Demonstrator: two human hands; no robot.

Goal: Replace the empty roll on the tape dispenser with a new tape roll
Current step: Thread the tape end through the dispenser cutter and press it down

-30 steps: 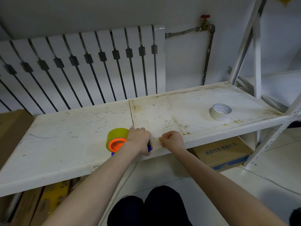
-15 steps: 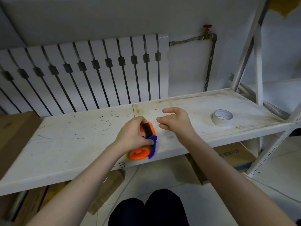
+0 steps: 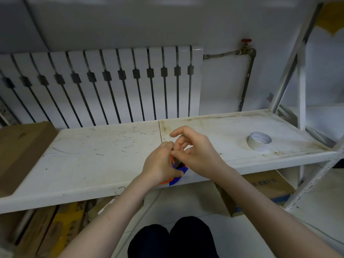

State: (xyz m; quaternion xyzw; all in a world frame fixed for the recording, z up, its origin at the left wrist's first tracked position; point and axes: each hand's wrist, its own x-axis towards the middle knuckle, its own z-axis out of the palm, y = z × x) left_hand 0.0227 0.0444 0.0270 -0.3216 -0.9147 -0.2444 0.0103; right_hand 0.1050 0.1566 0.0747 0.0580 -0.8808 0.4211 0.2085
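While two bare arms reach out over it, a long white shelf [image 3: 96, 164] full of scratches and brown stains fills the middle of the room. Behind the shelf stands a white radiator [image 3: 104, 84] with dark bars, and beside that a pipe [image 3: 246, 79] with a red tap runs down the grey wall. A brown box [image 3: 22, 151] sits at the far left end of the shelf, and more boxes [image 3: 268, 189] lie on the floor under it. A white tape roll [image 3: 259, 141] lies flat on the shelf, well off to the right of the hands. At the front edge of the shelf the left hand [image 3: 160, 164] is wrapped tight around the orange and blue tape dispenser [image 3: 177, 171], so only a bit of it peeks out. The right hand [image 3: 195, 151] is touching the top of the dispenser with its lower fingers bent in, while the first finger sticks up loose; whether it really pinches anything is hard to tell. Half a second ago the right hand was spread wide beside the dispenser and not touching it, and more of the orange showed. The white roll has not moved.
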